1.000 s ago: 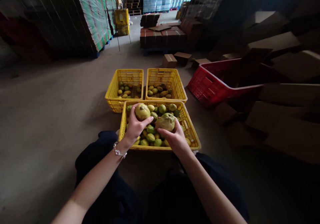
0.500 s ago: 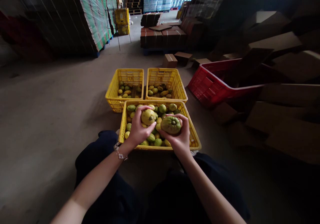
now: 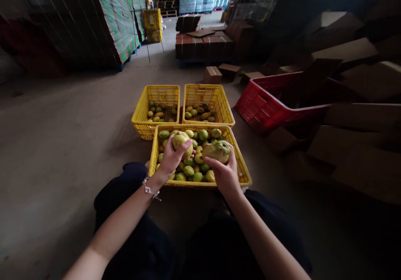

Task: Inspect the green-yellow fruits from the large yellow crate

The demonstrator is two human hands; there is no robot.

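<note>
My left hand (image 3: 171, 157) is closed around a yellow, papaya-like fruit (image 3: 182, 142), its thumb lying across the near side. In my right hand (image 3: 226, 173) rests a ribbed, yellow-green papaya-like fruit (image 3: 216, 151), tilted so its knobbly stem end points up and right. Both fruits are held above a yellow crate (image 3: 247, 175) that stands between my knees. Many loose green and yellow fruits (image 3: 188, 171) lie inside it. My hands are apart, and they hide part of the crate's contents.
Two more yellow crates, left (image 3: 138, 115) and right (image 3: 228, 109), stand just beyond, each with several fruits on the bottom. A red crate (image 3: 261, 109) and cardboard boxes (image 3: 347, 52) crowd the right. Wrapped pallets (image 3: 117, 19) and stacked cartons (image 3: 203, 46) stand farther back.
Both fruits have been turned in my hands. The left one's stem end no longer faces me; the right one now shows its long side, stem end to the upper right.
</note>
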